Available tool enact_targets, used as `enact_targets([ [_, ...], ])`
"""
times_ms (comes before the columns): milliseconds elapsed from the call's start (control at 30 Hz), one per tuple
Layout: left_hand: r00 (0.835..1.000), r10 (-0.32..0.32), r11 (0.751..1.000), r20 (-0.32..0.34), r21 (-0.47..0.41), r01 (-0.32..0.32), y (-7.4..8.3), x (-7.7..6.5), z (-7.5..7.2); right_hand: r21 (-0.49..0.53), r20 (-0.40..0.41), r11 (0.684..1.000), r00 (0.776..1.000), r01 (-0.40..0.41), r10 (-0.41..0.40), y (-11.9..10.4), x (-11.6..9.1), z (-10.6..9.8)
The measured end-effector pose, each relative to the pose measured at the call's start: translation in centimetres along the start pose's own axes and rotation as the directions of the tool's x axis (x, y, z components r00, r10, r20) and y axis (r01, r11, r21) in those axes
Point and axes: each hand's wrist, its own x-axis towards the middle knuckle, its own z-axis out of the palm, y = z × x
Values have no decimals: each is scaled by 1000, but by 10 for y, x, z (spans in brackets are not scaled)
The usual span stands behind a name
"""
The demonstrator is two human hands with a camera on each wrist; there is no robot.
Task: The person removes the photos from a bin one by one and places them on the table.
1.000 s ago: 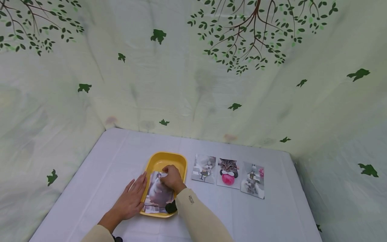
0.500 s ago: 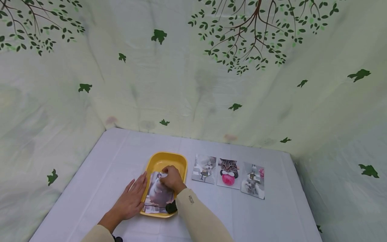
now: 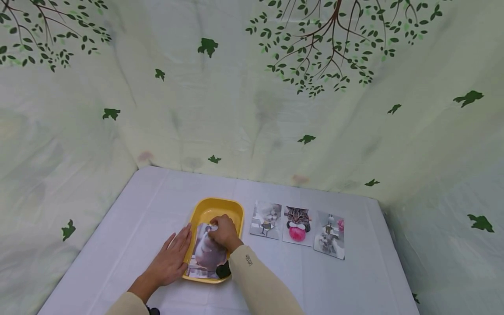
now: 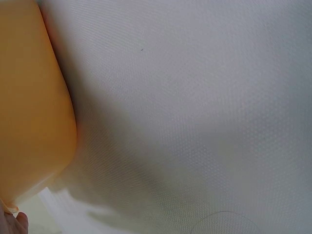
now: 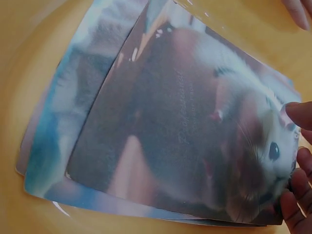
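A yellow tray [image 3: 204,213] stands on the white-covered table, with picture cards stacked inside. The top card [image 3: 208,253] shows a pale, whiskered rodent. My right hand [image 3: 224,232] reaches into the tray and pinches this card at its far end; in the right wrist view its thumb [image 5: 298,115] lies on the printed face, fingers at the edge. A bluish card [image 5: 53,161] and another edge show underneath. Along the tray's left side my left hand [image 3: 171,258] rests with straight fingers. The left wrist view shows mostly the tray's outer wall [image 4: 34,107].
Right of the tray, three picture cards lie in a row: a grey one [image 3: 265,219], a cat with a pink ball [image 3: 297,225], and a grey one with a pink patch [image 3: 329,235]. A leaf-patterned curtain [image 3: 236,109] stands behind the table [image 3: 165,197].
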Motion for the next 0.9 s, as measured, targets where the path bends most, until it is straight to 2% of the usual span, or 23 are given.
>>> enact_targets([
  [167,1000,-18,1000,17,-9,18,0,0,0,-49,16,999,1000,-9,10,-1,0,1],
  [333,996,-48,999,68,-17,50,1,0,-1,-14,25,998,998,-55,55,-1,1,2],
  [567,999,-31,999,36,-2,32,2,1,-3,28,31,999,999,-32,31,-1,2,5],
  [733,998,-29,1000,58,-5,30,3,2,-5,57,54,996,997,-66,63,-1,1,5],
  [900,997,-30,1000,77,-2,31,3,2,-7,48,45,996,997,-69,67,-1,1,6],
])
